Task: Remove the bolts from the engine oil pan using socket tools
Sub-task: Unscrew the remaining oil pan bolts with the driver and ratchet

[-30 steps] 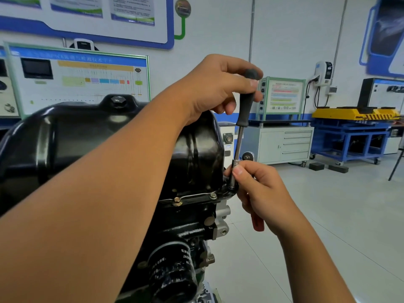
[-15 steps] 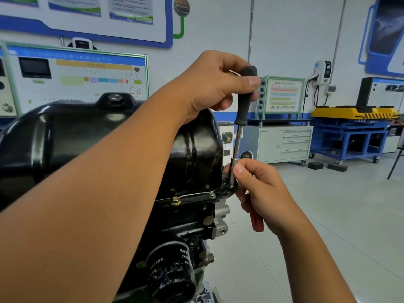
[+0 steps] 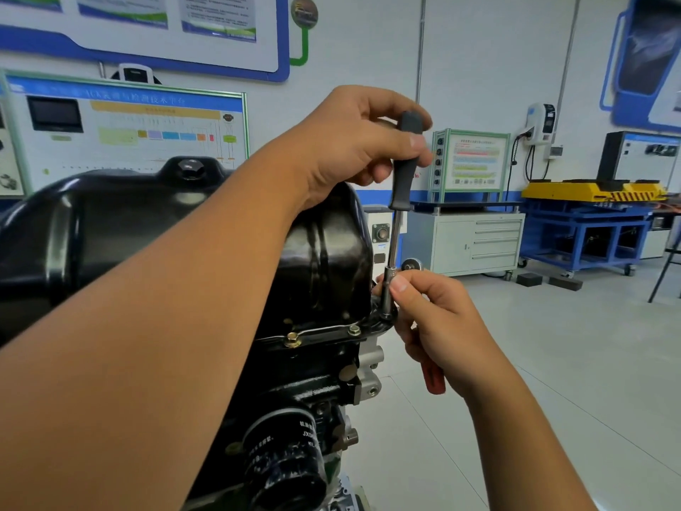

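Two hands work one tool at the pan's right corner. Nearest the camera, the left forearm crosses the black pan (image 3: 154, 230) and the left hand (image 3: 353, 142) curls round the driver (image 3: 403, 167), fingers and thumb wrapped on its dark grip. Compared with a second ago, that hand's hold on the grip has shifted a little, and the tool stands in the same spot, so I judge a turn of the driver is under way, not a move to a new bolt. Below, the right hand (image 3: 438, 326) pinches the socket (image 3: 387, 289) between thumb and fingertip, steadying it on the corner bolt, which is hidden under the socket. A red handle (image 3: 433, 378) shows beneath that palm; I cannot tell how it is held. The socket sits no higher than before, so the bolt seems barely backed out. On the near flange two more bolts remain seated: a brass bolt (image 3: 293, 339) and a silver bolt (image 3: 354, 330). Lower down hangs the oil filter (image 3: 287, 462). Farther off stand a grey cabinet (image 3: 479, 241) and a blue cart (image 3: 586, 234).
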Available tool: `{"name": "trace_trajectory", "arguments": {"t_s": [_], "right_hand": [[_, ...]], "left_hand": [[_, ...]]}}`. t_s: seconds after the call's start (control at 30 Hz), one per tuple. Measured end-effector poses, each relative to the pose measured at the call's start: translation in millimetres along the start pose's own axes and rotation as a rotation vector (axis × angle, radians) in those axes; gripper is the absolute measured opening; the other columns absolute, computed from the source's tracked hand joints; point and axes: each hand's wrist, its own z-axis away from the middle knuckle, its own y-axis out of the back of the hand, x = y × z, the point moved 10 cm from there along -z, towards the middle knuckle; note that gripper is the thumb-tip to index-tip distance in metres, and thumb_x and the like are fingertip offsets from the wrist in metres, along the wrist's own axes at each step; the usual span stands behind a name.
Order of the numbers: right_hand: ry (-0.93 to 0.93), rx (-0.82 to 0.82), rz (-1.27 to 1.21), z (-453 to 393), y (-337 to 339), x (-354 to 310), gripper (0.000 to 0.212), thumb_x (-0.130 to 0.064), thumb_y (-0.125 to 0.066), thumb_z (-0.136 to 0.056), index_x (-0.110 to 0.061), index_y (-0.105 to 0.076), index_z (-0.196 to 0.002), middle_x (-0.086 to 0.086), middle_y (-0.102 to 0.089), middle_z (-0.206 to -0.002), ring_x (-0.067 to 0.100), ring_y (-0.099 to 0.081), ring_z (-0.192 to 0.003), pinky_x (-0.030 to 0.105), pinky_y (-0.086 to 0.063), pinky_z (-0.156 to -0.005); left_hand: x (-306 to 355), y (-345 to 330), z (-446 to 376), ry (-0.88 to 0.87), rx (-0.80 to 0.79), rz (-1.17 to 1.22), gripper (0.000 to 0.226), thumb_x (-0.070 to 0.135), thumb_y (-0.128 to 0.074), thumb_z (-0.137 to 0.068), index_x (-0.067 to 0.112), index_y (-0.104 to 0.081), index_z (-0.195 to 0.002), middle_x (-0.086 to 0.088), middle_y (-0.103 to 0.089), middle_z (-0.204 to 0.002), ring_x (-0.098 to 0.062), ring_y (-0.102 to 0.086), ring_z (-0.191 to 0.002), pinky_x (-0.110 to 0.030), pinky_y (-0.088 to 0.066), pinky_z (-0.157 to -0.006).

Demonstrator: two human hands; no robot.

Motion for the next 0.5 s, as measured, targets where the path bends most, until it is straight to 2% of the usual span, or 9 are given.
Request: {"name": "trace_trajectory", "arguments": {"t_s": [0.1,0.17,0.3,0.37,0.5], "right_hand": [[-0.028,0.044,-0.032,0.0,3.0,5.1,0.032,-0.055,-0.07,-0.085,-0.023,-0.068,-0.083,0.013,-0.04,-0.06,0.023,-0.028,-0.053,0.028,-0.029,-0.045],[-0.031,0.049,-0.024,-0.6,2.6,7.2,0.032,-0.054,-0.074,-0.081,-0.024,-0.066,-0.08,0.008,-0.042,-0.058,0.023,-0.028,-0.053,0.029,-0.03,-0.045],[-0.006,0.003,-0.005,-1.9,-1.8,4.2,0.032,-0.052,-0.063,-0.089,-0.021,-0.066,-0.084,0.01,-0.045,-0.059,0.028,-0.03,-0.053,0.039,-0.034,-0.045],[0.002,-0.02,0.013,-2.1,-3.5,2.4,0.03,-0.052,-0.058,-0.092,-0.024,-0.07,-0.089,0.009,-0.048,-0.062,0.029,-0.034,-0.055,0.035,-0.035,-0.044],[-0.066,0.003,-0.03,-2.4,-1.0,9.8,0.042,-0.059,-0.048,-0.095,-0.026,-0.074,-0.099,0.004,-0.051,-0.057,0.024,-0.036,-0.052,0.029,-0.032,-0.046]], "left_hand": [[-3.5,6.3,-0.5,-0.014,0.079,0.008,0.022,0.012,-0.081,-0.086,0.007,-0.067,-0.102,-0.02,-0.073,-0.081,-0.009,-0.046,-0.046,-0.02,-0.037,-0.046],[-3.4,7.5,-1.6,-0.023,0.101,-0.005,0.026,0.017,-0.085,-0.082,0.008,-0.066,-0.097,-0.014,-0.064,-0.074,-0.009,-0.046,-0.046,-0.02,-0.038,-0.045],[-3.0,-6.2,-4.4,0.032,-0.05,-0.086,0.018,0.024,-0.074,-0.094,0.012,-0.07,-0.106,-0.006,-0.078,-0.09,-0.009,-0.055,-0.05,-0.017,-0.043,-0.048],[-3.5,-8.8,-3.1,0.051,-0.099,-0.062,0.013,0.02,-0.07,-0.096,0.013,-0.069,-0.108,-0.009,-0.079,-0.094,-0.01,-0.059,-0.053,-0.017,-0.045,-0.049],[-4.4,1.9,-2.9,0.027,0.0,0.008,0.008,0.015,-0.072,-0.095,0.01,-0.066,-0.098,-0.015,-0.078,-0.089,-0.007,-0.05,-0.048,-0.017,-0.04,-0.046]]}}
